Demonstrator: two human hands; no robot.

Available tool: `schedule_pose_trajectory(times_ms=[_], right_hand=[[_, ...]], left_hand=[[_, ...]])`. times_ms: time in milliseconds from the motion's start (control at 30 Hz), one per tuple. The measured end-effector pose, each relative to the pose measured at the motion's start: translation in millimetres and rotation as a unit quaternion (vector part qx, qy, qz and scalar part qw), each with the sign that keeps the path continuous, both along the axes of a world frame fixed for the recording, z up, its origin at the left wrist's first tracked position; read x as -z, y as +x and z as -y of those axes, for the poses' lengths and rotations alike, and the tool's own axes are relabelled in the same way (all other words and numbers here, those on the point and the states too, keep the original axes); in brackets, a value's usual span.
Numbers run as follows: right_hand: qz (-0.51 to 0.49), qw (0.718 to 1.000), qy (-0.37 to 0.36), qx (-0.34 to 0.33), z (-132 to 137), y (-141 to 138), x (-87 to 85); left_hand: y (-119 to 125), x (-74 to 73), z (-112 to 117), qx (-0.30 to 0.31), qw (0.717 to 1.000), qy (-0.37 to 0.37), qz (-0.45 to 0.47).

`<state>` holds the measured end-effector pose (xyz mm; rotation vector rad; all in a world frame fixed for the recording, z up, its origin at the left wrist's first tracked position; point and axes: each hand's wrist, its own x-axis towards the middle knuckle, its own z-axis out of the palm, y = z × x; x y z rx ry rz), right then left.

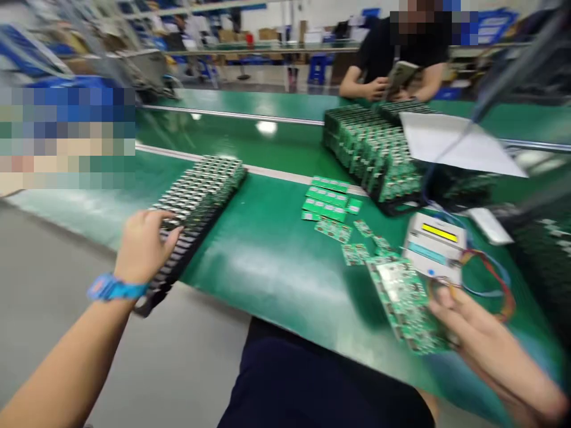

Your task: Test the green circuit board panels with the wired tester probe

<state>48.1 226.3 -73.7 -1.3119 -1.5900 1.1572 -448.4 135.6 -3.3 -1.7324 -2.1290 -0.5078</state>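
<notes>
My left hand (pixel 141 245), with a blue wristband, is at the near end of a long black rack (pixel 196 199) filled with a row of upright circuit boards. Its thumb and fingers curve over the rack, and the rack's near end sticks out past the table edge. My right hand (pixel 473 330) grips a green circuit board panel (pixel 401 297) by its right edge, tilted above the table. Coloured wires (pixel 504 291) run close to those fingers from a white device (pixel 435 246) with a yellow display. Motion blurs the panel and fingertips.
Several small green boards (pixel 329 199) lie mid-table. Behind them stands another rack of boards (pixel 370 154), with a white paper sheet (pixel 459 142) beside it. A white rectangular object (pixel 491 226) lies to the right. Across the table, a person (pixel 397 65) holds a phone.
</notes>
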Motion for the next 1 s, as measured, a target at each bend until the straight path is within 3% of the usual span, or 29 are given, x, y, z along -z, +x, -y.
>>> schedule_pose_trajectory(times_ms=[33, 67, 100, 133, 200, 233, 267, 333, 367, 467, 667, 867, 900, 933, 1000], right_hand=[[-0.014, 0.999, -0.05, -0.001, 6, 3, 0.1], [-0.031, 0.995, -0.096, 0.001, 12, 3, 0.8], [-0.048, 0.99, -0.132, 0.009, 18, 2, 2.0], [-0.062, 0.986, -0.154, 0.023, 24, 0, 3.7], [-0.087, 0.976, -0.199, 0.029, 35, -3, 7.8], [-0.097, 0.97, -0.219, 0.027, 40, -4, 10.2], [-0.104, 0.967, -0.232, 0.025, 44, -3, 12.9], [-0.102, 0.967, -0.233, 0.031, 50, -1, 19.1], [-0.095, 0.969, -0.224, 0.041, 53, 0, 22.6], [-0.055, 0.976, -0.193, 0.085, 58, 3, 32.0], [0.067, 0.975, -0.179, 0.114, 59, 13, 33.3], [0.152, 0.969, -0.124, 0.147, 59, 30, 23.1], [0.181, 0.969, -0.099, 0.136, 60, 34, 20.4], [0.206, 0.968, -0.067, 0.127, 60, 39, 17.3], [0.248, 0.958, -0.001, 0.141, 61, 56, 9.8]], left_hand=[[24, 8.7, -6, -0.005, 0.998, 0.036, 0.041], [54, 17.9, -13, 0.005, 0.985, 0.047, 0.167], [88, 27.1, -20, 0.058, 0.945, -0.002, 0.323], [125, 36.1, -28, 0.131, 0.856, -0.105, 0.488], [194, 53.8, -47, 0.219, 0.757, -0.216, 0.577], [223, 62.3, -58, 0.233, 0.658, -0.261, 0.666], [246, 70.5, -68, 0.225, 0.584, -0.286, 0.726], [278, 84.0, -84, 0.197, 0.5, -0.327, 0.777], [288, 88.8, -89, 0.185, 0.49, -0.342, 0.78], [305, 94.8, -93, 0.17, 0.512, -0.364, 0.759], [313, 88.0, -79, 0.147, 0.617, -0.329, 0.7], [302, 90.8, -62, 0.134, 0.629, -0.349, 0.682], [300, 91.8, -61, 0.152, 0.648, -0.357, 0.655], [298, 92.6, -59, 0.177, 0.685, -0.356, 0.61], [295, 93.6, -57, 0.24, 0.789, -0.315, 0.47]])
